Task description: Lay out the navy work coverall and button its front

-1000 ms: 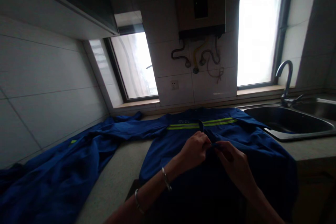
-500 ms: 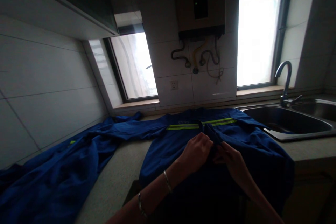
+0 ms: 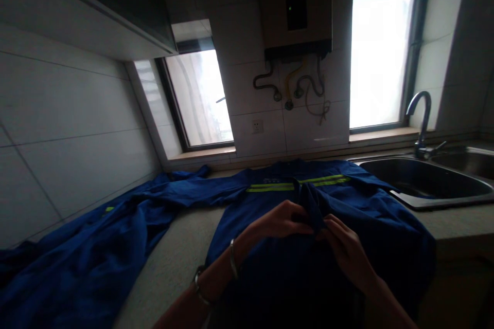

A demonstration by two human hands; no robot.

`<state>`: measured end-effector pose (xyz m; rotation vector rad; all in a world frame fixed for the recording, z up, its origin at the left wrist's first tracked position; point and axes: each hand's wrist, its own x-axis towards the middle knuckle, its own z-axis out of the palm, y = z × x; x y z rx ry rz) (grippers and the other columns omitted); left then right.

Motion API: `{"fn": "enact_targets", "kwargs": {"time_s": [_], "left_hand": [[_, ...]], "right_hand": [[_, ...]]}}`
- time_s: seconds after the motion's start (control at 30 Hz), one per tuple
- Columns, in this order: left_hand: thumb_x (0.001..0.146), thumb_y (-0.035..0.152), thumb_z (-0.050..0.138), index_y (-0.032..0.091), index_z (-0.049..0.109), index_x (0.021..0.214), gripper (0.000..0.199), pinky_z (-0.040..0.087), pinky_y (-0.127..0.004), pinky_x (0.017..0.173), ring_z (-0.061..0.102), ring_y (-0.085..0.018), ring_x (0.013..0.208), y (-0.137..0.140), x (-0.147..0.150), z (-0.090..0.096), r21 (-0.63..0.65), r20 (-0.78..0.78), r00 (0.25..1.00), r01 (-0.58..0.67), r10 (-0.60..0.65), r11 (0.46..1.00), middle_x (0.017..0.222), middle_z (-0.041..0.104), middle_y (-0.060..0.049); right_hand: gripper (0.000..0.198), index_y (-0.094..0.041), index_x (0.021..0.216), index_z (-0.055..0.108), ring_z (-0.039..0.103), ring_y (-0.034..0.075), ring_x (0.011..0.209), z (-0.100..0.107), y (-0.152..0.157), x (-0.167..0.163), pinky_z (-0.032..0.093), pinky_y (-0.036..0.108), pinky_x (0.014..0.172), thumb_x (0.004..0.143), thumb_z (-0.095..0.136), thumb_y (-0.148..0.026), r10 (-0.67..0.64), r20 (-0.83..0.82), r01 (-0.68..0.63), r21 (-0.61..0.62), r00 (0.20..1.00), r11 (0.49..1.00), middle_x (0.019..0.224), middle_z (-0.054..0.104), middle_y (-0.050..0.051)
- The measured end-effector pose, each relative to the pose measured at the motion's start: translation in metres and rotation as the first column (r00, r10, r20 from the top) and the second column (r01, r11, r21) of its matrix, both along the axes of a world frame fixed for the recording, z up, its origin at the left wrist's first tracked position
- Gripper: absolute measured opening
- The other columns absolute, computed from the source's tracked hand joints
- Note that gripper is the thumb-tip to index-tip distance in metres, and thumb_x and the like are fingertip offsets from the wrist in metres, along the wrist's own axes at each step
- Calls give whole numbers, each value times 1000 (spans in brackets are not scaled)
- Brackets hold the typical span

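Observation:
A dark blue work jacket [image 3: 266,211] with yellow-green stripes across its chest lies spread on the counter, its lower part hanging over the front edge. My left hand [image 3: 287,220], with bangles on the wrist, pinches the front opening edge of the jacket. Close beside it, my right hand [image 3: 345,244] grips the same edge from the other side. Between them the fabric is lifted into a fold. Deep shadow hides the fingertips and any fastener there.
Another heap of blue clothing [image 3: 104,247] covers the counter's left side. At right, a steel sink [image 3: 409,205] with a faucet [image 3: 422,118] adjoins the jacket. A water heater [image 3: 297,10] hangs on the back wall; a cabinet [image 3: 96,15] overhangs at upper left.
My left hand has turned, its fingers now pointing right along the jacket edge. The fold between my hands stands higher. The view has shifted slightly.

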<state>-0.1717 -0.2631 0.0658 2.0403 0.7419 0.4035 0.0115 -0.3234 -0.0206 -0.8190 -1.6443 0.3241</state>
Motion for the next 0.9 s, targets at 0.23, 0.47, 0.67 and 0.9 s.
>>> {"fn": "enact_targets", "kwargs": {"time_s": [0.23,0.47,0.67,0.9], "left_hand": [[63,38,75,11,71,86,36,42,-23,68,55,-13,71,-5,9,-3,-136,202,977,-46,73,990,80,66,-2],[66,34,74,10,68,82,30,43,-22,68,55,-12,71,-6,14,-9,-61,268,957,-94,107,994,77,64,-1],[72,32,68,9,66,83,26,41,-20,65,53,-10,68,-10,16,-9,51,269,959,-104,87,993,75,62,0],[73,29,67,9,65,82,22,40,-19,63,52,-11,70,-14,17,-8,170,214,974,-107,69,980,74,60,-1]], "right_hand": [[16,-21,94,59,61,13,66,-6,0,3,52,20,61,90,47,-32,-15,-112,6,-78,994,997,88,61,4],[26,-16,95,55,59,13,62,10,-8,-1,50,20,55,83,56,-39,20,-125,-52,-256,992,965,78,60,3],[33,-16,87,57,65,19,66,12,-6,0,55,27,61,78,60,-47,38,-254,-137,-385,967,913,74,65,4],[51,-15,85,63,66,24,63,17,-9,2,58,35,59,63,70,-60,4,-398,-186,-420,918,888,75,68,7]]}}
